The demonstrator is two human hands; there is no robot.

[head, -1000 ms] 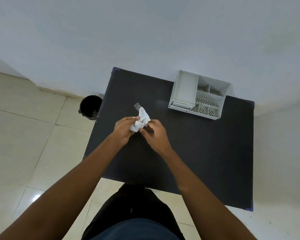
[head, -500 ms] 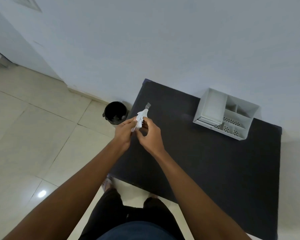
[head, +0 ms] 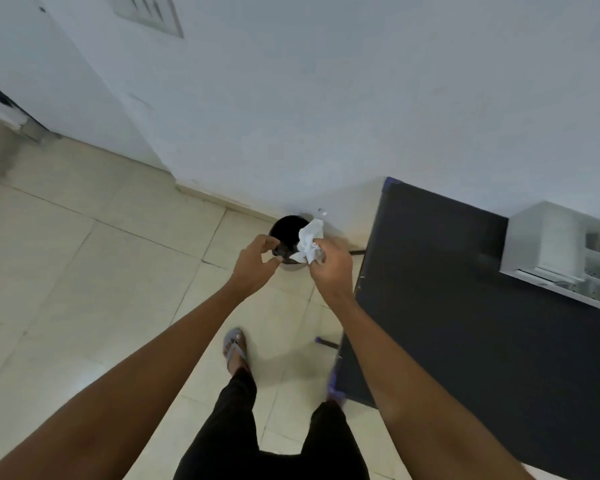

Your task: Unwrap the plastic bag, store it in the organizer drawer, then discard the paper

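My right hand (head: 331, 268) is shut on a crumpled white paper (head: 309, 241). A small clear bit of the plastic bag (head: 322, 213) sticks out above the paper. The bundle hangs just over the right rim of a round black bin (head: 288, 226) on the floor. My left hand (head: 257, 263) hovers beside it over the bin's near edge, thumb and fingers curled apart, not touching the paper. The white organizer (head: 551, 244) stands on the black table (head: 465, 306) at the far right, blurred; I cannot see a drawer clearly.
The table's left edge and corner (head: 390, 183) lie just right of my right hand. A white wall runs behind the bin. Beige floor tiles (head: 101, 271) spread to the left. My sandalled foot (head: 235, 348) and dark trouser legs are below.
Both hands have moved left, off the table, to above the bin. My left hand has let go of the paper, which stays in my right hand. The view has swung left.
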